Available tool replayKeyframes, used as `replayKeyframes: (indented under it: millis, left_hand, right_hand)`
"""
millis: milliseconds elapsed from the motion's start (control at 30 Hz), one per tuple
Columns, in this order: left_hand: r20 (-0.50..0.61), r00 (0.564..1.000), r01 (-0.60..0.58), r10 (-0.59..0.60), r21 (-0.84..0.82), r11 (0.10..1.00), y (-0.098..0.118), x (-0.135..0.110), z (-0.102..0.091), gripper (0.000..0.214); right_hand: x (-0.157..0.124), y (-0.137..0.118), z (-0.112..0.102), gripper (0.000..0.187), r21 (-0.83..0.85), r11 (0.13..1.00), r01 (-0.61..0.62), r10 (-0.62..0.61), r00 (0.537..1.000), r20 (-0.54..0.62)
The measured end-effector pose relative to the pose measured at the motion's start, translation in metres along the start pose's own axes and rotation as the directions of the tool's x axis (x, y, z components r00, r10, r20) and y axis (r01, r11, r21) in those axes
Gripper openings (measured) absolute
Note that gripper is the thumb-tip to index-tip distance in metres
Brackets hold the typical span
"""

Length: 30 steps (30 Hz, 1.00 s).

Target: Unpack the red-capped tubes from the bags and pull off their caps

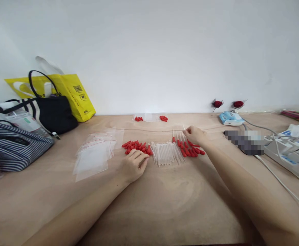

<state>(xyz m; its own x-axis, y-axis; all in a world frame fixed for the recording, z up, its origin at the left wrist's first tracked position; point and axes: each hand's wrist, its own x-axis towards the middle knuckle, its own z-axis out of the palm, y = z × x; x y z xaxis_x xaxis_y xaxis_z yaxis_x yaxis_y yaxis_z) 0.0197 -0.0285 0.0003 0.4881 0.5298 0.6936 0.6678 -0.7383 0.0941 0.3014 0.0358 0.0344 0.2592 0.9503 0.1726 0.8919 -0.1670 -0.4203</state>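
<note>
My left hand [134,166] rests low at the near edge of a pile of red rubber bulbs [134,145], its fingers curled and the tips closed on one bulb at the pile's right end. Beside it lies a row of thin clear dropper tubes [165,153]. On the right, my right hand [195,134] is pinched at the upper ends of a group of droppers with red bulbs [189,149]. A thin clear tube [183,126] shows at its fingertips. The palm hides part of that group.
Clear zip bags [94,155] lie fanned at left. Farther back, another bag [151,117] has red bulbs at both ends. Handbags and a yellow bag [80,97] stand left. A phone [246,141], a power strip [293,160], cables and a blue packet [230,118] are right.
</note>
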Motion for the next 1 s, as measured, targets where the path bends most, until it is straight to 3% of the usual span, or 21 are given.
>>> replayKeyframes:
  millis: [33, 67, 133, 200, 300, 367, 500, 733, 1000]
  left_hand:
    - [-0.013, 1.000, 0.000, 0.000, 0.002, 1.000, 0.000, 0.000, 0.000, 0.011]
    - [-0.029, 1.000, 0.001, -0.001, 0.008, 1.000, 0.001, 0.000, 0.000, 0.011]
    - [-0.066, 0.998, -0.004, 0.006, 0.031, 1.000, 0.004, 0.001, 0.001, 0.018]
    - [-0.095, 0.995, -0.029, 0.036, 0.068, 0.997, 0.009, 0.002, 0.001, 0.028]
    - [-0.083, 0.987, -0.133, 0.141, 0.095, 0.987, 0.019, 0.004, 0.002, 0.029]
    - [-0.053, 0.975, -0.213, 0.218, 0.078, 0.974, 0.024, 0.004, 0.004, 0.024]
    - [0.007, 0.965, -0.261, 0.261, 0.038, 0.965, 0.029, 0.005, 0.007, 0.015]
    - [0.040, 0.974, -0.225, 0.224, 0.050, 0.973, 0.029, 0.003, 0.004, 0.011]
    - [0.042, 0.972, -0.234, 0.232, 0.053, 0.971, 0.029, -0.002, -0.001, 0.012]
  right_hand:
    - [-0.011, -0.001, -0.003, 0.021, 0.027, 0.998, 0.055, -0.055, 0.998, -0.011]
    - [-0.024, -0.002, -0.004, 0.020, 0.086, 0.974, 0.211, -0.203, 0.975, -0.086]
    - [-0.053, -0.005, -0.001, 0.018, 0.105, 0.870, 0.482, -0.453, 0.865, -0.217]
    - [-0.081, -0.007, 0.008, 0.017, 0.045, 0.749, 0.661, -0.623, 0.726, -0.292]
    - [-0.110, -0.012, 0.024, 0.016, -0.014, 0.597, 0.802, -0.754, 0.555, -0.351]
    - [-0.119, -0.015, 0.031, 0.016, -0.016, 0.541, 0.841, -0.786, 0.498, -0.366]
    - [-0.122, -0.016, 0.033, 0.014, -0.007, 0.510, 0.860, -0.799, 0.471, -0.375]
    - [-0.122, -0.006, 0.029, 0.012, 0.038, 0.553, 0.832, -0.764, 0.525, -0.375]
    - [-0.124, -0.006, 0.028, 0.013, 0.003, 0.487, 0.873, -0.783, 0.438, -0.441]
